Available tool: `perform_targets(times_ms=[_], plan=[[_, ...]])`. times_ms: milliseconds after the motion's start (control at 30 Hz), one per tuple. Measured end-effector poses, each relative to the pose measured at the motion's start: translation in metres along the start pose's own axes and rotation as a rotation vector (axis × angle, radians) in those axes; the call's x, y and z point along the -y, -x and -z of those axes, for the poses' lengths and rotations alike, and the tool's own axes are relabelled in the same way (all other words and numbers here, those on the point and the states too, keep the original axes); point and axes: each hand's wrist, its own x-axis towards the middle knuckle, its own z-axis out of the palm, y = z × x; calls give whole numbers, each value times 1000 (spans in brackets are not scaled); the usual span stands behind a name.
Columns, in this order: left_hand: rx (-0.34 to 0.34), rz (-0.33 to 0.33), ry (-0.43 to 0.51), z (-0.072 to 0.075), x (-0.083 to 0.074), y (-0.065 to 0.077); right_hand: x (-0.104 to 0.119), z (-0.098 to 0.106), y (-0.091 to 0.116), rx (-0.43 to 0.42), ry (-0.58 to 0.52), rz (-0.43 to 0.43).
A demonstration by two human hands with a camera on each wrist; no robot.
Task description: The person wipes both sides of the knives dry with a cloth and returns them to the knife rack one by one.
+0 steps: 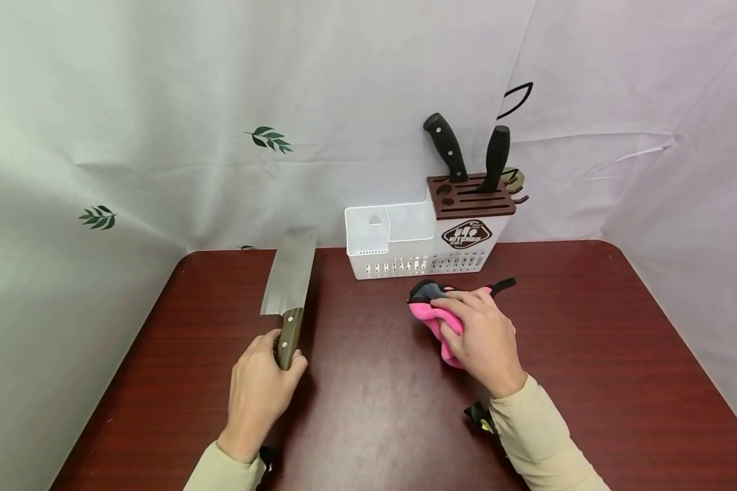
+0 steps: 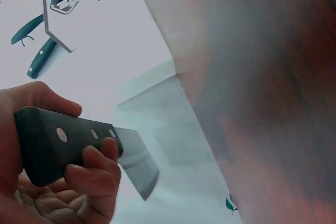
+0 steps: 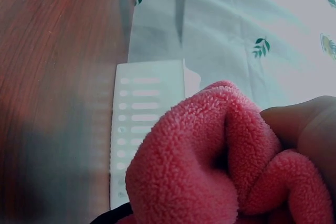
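Observation:
My left hand (image 1: 258, 392) grips the dark, riveted handle of a cleaver (image 1: 293, 273). Its broad blade points away from me toward the back of the table. Fingers curled around the cleaver's handle (image 2: 68, 142) show up close in the left wrist view. On the other side, my right hand (image 1: 482, 337) holds a bunched cleaning cloth (image 1: 426, 312), pink and fluffy with a grey patch, dark edging and a black loop. The cloth (image 3: 178, 166) fills the lower middle of the right wrist view, hiding most of that hand's fingers. Cloth and cleaver are well apart.
A white knife rack (image 1: 399, 264) stands at the table's back edge, just beyond the cloth. Two black-handled knives (image 1: 447, 146) stick up from its brown slotted top (image 1: 473, 213). White leaf-patterned fabric (image 1: 344, 88) hangs behind and beside the reddish-brown table (image 1: 368, 423).

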Motion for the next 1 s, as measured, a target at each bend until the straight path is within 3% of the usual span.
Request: perform_targets(times_ms=[267, 533, 1000], plan=[[-88, -125, 50, 2, -6, 3, -1, 1, 0, -13, 3, 2], [-125, -263, 104, 0, -14, 7, -2, 4, -1, -68, 4, 33], [-101, -423, 186, -12, -26, 15, 1, 8, -6, -204, -134, 121]])
